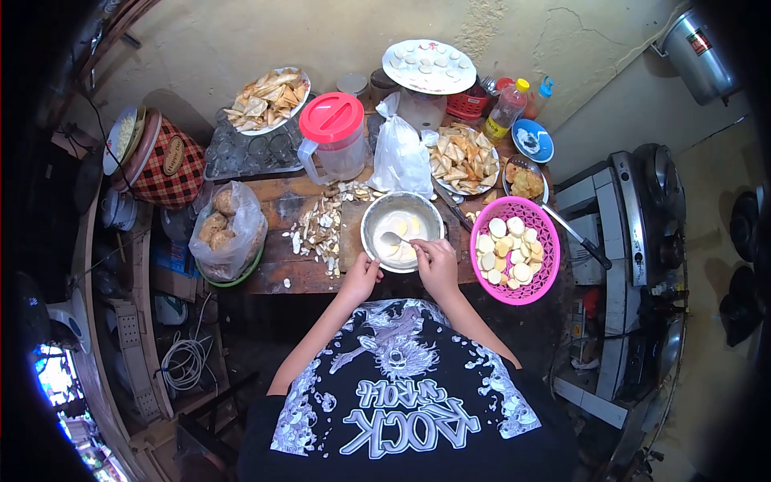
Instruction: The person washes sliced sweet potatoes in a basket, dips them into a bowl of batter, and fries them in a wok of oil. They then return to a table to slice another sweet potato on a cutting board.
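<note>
A metal bowl (434, 215) stands at the front of the wooden table, with a pale, creamy liquid (399, 251) and some yellowish pieces in it. My left hand (361, 279) is closed on the bowl's near left rim. In my right hand (437, 263) I grip the handle of a spoon (392, 238), whose head is inside the bowl at the liquid. To the right of the bowl, a pink plastic basket (548, 241) holds many round pale slices (508, 251). Peelings (321, 229) lie scattered to the bowl's left.
Behind the bowl are a white plastic bag (399, 157), a red-lidded pitcher (331, 128) and plates of folded triangular pastries (463, 158). A knife (454, 207) lies between bowl and basket. A skimmer's handle (574, 231) juts past the table's right edge. At left sits a bag of brown round tubers (221, 221).
</note>
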Tool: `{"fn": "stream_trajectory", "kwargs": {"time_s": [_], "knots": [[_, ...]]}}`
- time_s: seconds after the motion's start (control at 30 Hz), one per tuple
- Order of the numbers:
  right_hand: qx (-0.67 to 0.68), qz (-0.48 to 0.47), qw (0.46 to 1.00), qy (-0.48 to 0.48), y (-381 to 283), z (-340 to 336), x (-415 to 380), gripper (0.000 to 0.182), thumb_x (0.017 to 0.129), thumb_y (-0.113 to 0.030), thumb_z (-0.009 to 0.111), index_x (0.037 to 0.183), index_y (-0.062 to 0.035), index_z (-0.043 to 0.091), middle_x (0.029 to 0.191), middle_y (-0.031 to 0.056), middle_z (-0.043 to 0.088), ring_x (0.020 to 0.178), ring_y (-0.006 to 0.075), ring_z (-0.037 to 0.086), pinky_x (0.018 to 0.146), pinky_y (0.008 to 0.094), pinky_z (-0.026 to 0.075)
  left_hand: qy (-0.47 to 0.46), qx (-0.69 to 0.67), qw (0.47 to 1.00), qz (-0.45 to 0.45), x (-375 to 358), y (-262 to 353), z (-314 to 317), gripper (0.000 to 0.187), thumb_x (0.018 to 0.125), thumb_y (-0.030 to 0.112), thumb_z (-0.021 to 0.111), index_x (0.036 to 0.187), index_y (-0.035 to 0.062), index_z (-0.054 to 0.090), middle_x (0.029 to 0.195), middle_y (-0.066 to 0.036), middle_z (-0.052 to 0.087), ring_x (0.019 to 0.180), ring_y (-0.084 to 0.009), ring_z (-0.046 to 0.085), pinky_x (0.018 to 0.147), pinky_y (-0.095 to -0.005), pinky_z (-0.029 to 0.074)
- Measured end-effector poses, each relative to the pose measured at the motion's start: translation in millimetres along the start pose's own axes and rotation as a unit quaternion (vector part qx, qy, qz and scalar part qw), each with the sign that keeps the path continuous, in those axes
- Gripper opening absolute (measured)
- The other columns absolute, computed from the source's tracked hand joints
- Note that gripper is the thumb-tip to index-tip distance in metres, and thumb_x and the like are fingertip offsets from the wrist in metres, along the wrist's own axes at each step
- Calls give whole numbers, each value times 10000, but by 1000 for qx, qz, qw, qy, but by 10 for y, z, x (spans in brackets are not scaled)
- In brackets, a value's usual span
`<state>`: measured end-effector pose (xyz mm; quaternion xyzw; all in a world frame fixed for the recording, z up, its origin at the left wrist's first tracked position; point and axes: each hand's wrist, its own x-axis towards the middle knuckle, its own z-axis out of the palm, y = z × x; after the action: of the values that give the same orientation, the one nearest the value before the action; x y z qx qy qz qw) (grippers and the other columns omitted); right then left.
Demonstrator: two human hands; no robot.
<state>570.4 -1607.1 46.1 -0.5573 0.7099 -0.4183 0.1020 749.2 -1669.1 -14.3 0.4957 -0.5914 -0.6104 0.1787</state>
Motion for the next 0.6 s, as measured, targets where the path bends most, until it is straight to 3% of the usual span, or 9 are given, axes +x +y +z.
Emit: {"fn": "stream_trajectory", "kwargs": {"time_s": [0.17,0.3,0.4,0.5,0.6], "knots": [[5,11,999,33,31,-98,18,110,828,-123,605,871,-75,694,797,74,667,784,251,575,744,380,434,-10,-2,1000,-6,35,-32,-25,227,966,200,470,1016,-21,487,742,-77,605,637,-139,588,607,-282,488],[-59,-27,998,-25,106,-183,59,113,835,-131,596,856,-72,690,802,69,668,794,254,574,731,385,430,-21,-6,1000,-6,79,-87,-48,224,965,198,473,1020,-18,491,753,-77,604,641,-139,586,608,-280,487],[-48,-15,999,-11,62,-225,64,125,840,-142,589,852,-70,691,810,73,671,804,254,577,746,380,435,-24,-2,1000,-10,44,-27,-63,226,965,202,474,1021,-16,495,756,-77,605,643,-139,585,610,-278,486],[-38,1,995,-95,168,-190,35,130,839,-141,589,862,-63,690,827,79,674,819,255,583,758,382,442,-25,-3,1000,-14,49,-22,-64,230,965,208,476,1025,-14,497,756,-76,604,646,-138,584,616,-277,485],[-31,14,995,-98,162,-179,49,128,838,-128,588,871,-54,686,835,86,675,830,263,587,758,390,448,-26,-9,999,-22,46,5,-58,235,965,211,477,1035,-12,496,757,-74,603,652,-137,585,622,-275,486]]}}
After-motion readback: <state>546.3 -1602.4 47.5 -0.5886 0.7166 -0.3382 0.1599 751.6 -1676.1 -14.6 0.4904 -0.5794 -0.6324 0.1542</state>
